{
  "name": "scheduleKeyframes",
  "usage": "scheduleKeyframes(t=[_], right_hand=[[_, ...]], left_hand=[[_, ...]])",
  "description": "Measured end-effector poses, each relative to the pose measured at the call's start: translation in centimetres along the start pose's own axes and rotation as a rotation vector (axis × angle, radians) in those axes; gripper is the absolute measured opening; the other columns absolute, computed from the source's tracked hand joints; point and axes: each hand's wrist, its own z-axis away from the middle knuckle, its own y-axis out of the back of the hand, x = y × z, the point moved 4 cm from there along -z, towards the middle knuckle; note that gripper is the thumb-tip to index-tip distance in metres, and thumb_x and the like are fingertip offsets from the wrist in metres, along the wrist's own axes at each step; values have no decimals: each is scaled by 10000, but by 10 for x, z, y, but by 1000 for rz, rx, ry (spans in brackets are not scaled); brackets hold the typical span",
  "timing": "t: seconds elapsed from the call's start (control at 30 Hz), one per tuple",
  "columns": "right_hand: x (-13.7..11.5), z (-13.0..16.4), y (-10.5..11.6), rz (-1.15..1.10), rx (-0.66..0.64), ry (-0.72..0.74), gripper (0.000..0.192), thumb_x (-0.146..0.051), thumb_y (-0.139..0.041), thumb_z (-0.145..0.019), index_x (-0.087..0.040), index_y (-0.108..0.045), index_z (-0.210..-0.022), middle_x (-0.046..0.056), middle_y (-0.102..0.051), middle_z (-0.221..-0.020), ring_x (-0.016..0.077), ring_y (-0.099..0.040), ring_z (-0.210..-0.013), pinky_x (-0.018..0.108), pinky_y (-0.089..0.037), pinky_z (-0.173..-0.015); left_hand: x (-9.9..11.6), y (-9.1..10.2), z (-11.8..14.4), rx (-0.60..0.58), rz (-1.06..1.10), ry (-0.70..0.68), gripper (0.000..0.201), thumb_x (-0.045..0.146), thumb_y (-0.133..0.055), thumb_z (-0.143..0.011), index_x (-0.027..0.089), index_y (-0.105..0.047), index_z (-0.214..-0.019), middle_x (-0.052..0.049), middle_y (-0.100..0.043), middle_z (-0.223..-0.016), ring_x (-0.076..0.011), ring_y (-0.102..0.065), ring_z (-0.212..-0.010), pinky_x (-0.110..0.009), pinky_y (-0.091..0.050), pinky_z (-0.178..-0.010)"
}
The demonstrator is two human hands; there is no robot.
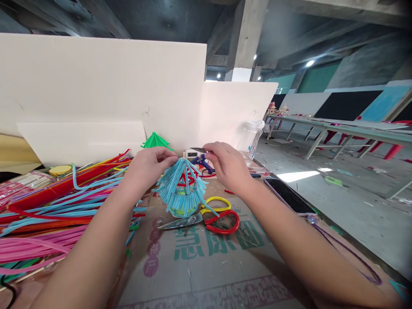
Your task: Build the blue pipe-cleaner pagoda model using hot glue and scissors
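Steady blue model (180, 199) with narrow left hand (154, 161), can't tell hold; gently guide dark tool (198, 150) pinched in right hand (228, 163).

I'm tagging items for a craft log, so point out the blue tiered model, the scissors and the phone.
Blue tiered model (183, 201): head view, lower blue tier.
Scissors (194, 219): head view, blade near the pivot.
Phone (289, 196): head view, dark screen.
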Motion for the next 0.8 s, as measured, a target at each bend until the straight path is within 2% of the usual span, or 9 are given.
scheduleKeyframes(t=[0.13,0.27,0.43,0.57,0.67,0.8], right_hand=[[5,1,13,-18,85,-45,291,-336,-373,-1012,-174,-549,-1176,115,-660,-1049,245,-604,-969,392,-478,-837],[10,7,26,-21,123,-104,284,-363,-392,-1007,-199,-543,-1183,106,-657,-1079,244,-611,-992,394,-491,-855],[18,11,27,-12,79,-134,257,-332,-431,-993,-192,-547,-1174,103,-668,-1066,247,-622,-973,391,-497,-841],[18,13,24,10,52,-112,250,-307,-441,-986,-170,-555,-1163,114,-672,-1054,250,-622,-957,386,-493,-822],[16,13,23,19,50,-103,250,-307,-439,-987,-180,-554,-1169,111,-673,-1048,250,-621,-941,389,-487,-813],[15,13,18,4,40,-92,237,-305,-457,-985,-175,-557,-1157,106,-675,-1013,243,-619,-913,373,-478,-787]], left_hand=[[-9,-4,-5,33,64,0,239,420,-603,-820,199,-660,-890,-34,-739,-851,-201,-667,-774,-290,-476,-682],[-12,-1,-6,134,-62,-45,195,385,-485,-887,220,-587,-873,-23,-707,-807,-196,-643,-749,-300,-447,-675],[0,11,1,239,-203,-63,271,384,-348,-945,220,-533,-834,-38,-646,-809,-201,-580,-730,-310,-391,-639],[3,15,3,248,-248,-12,381,438,-292,-963,218,-517,-749,-33,-599,-707,-209,-559,-697,-319,-361,-622],[0,16,2,210,-245,10,408,479,-348,-940,213,-584,-738,-23,-618,-673,-201,-565,-673,-309,-355,-602],[-6,19,2,180,-117,41,236,407,-566,-822,217,-689,-887,-14,-726,-831,-196,-627,-750,-285,-422,-654]])
